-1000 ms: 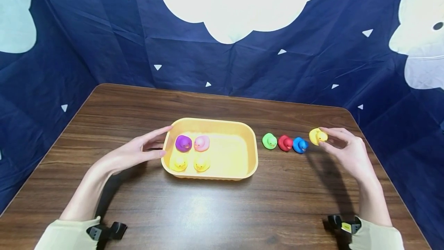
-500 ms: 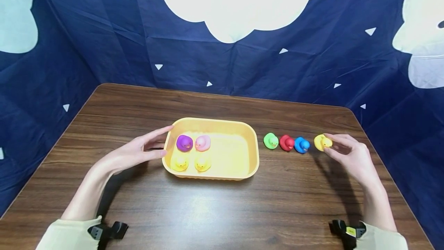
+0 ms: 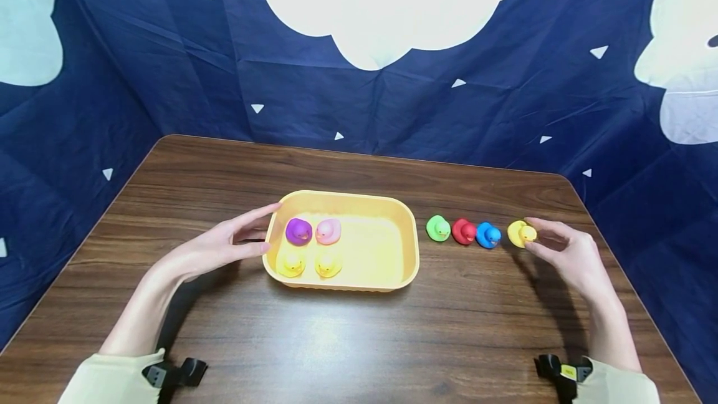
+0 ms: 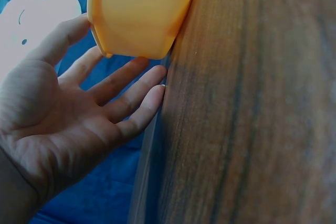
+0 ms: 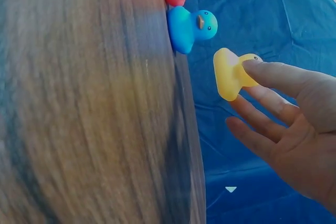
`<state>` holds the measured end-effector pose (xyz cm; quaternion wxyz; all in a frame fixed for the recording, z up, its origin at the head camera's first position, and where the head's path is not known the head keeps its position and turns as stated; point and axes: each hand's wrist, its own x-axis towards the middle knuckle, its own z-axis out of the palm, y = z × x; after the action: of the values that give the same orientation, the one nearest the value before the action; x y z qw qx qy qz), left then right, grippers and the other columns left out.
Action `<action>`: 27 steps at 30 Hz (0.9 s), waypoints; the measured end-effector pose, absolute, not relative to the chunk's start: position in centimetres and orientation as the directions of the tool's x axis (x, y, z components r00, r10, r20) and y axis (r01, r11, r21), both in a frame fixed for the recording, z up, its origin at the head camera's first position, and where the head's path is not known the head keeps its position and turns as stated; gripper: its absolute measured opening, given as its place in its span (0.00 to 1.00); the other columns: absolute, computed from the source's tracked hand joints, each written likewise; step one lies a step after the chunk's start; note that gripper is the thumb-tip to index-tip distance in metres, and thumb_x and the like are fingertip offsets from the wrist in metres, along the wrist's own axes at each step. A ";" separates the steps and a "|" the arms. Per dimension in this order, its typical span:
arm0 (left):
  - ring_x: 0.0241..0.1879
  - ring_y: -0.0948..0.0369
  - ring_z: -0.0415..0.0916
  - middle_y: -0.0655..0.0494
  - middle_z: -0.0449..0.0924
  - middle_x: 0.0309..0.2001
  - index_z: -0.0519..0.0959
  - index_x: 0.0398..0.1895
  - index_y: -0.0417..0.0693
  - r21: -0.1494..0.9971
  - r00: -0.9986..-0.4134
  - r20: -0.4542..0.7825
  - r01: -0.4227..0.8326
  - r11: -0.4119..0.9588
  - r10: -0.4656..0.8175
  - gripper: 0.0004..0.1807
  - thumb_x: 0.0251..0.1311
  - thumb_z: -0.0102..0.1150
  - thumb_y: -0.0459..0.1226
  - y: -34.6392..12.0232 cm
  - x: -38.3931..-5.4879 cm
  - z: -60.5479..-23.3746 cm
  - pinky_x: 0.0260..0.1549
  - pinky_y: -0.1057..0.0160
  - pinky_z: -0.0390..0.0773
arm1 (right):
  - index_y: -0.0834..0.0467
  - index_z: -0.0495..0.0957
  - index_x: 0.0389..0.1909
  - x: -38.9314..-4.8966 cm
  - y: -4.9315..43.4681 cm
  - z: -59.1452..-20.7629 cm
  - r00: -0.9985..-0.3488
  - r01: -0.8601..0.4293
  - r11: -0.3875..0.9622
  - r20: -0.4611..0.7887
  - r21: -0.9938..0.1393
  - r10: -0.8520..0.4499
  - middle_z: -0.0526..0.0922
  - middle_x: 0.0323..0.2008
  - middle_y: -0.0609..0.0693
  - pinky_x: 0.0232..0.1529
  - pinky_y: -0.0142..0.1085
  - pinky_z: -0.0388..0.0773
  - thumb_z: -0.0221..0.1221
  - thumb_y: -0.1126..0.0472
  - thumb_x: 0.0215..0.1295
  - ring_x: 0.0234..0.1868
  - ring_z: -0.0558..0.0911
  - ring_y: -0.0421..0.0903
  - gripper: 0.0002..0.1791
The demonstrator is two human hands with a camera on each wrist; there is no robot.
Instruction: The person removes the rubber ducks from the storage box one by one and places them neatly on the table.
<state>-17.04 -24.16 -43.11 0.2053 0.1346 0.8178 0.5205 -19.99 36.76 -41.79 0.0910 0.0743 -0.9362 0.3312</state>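
My right hand (image 3: 569, 257) pinches a yellow rubber duck (image 5: 227, 77) between thumb and fingers. The right wrist view shows this duck held just off the tabletop, beside a blue rubber duck (image 3: 488, 235) that stands on the table. A red duck (image 3: 464, 231) and a green duck (image 3: 438, 228) continue the row to the left. Fingers loosely extended, my left hand (image 3: 215, 248) touches the left end of a yellow plastic bin (image 3: 406, 235). Inside its left half sit a purple duck (image 3: 298, 231), a pink duck (image 3: 328, 231) and two yellow ducks.
Everything stands on a dark wood-grain table (image 3: 348, 341). Behind it hangs a navy cloth (image 3: 185, 92) printed with white clouds and triangles. The table's back edge runs behind the bin and the duck row.
My right hand has shifted slightly right and down with the yellow duck, and barely moves in the last half second. The left hand stays at the bin.
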 end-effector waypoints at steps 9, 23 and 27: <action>0.76 0.42 0.63 0.47 0.56 0.81 0.55 0.82 0.63 0.909 -0.880 -0.193 0.006 0.416 0.435 0.40 0.71 0.62 0.43 -24.2 -17.1 -43.2 0.57 0.77 0.71 | 0.63 0.82 0.59 -20.3 37.1 -42.3 -0.979 -0.187 0.755 0.182 -0.628 -0.090 0.78 0.43 0.22 0.38 0.16 0.77 0.72 0.65 0.61 0.41 0.80 0.18 0.24; 0.76 0.44 0.62 0.50 0.57 0.81 0.55 0.82 0.65 0.903 -0.882 -0.171 0.038 0.427 0.439 0.40 0.71 0.62 0.43 -24.2 -17.0 -43.2 0.58 0.76 0.70 | 0.64 0.83 0.56 -20.5 37.2 -42.9 -0.978 -0.198 0.749 0.179 -0.633 -0.107 0.83 0.42 0.29 0.39 0.15 0.77 0.72 0.66 0.60 0.41 0.80 0.17 0.22; 0.76 0.44 0.63 0.50 0.57 0.81 0.55 0.82 0.66 0.903 -0.882 -0.180 0.028 0.429 0.436 0.40 0.71 0.62 0.43 -24.2 -17.0 -43.1 0.58 0.76 0.70 | 0.64 0.83 0.56 -20.6 37.1 -42.9 -0.980 -0.189 0.766 0.169 -0.615 -0.105 0.89 0.45 0.50 0.39 0.15 0.76 0.72 0.66 0.61 0.41 0.79 0.17 0.22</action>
<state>-17.02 -24.22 -43.14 0.1979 0.1409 0.8217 0.5156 -20.55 37.15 -42.91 0.0624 0.0784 -0.9375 0.3332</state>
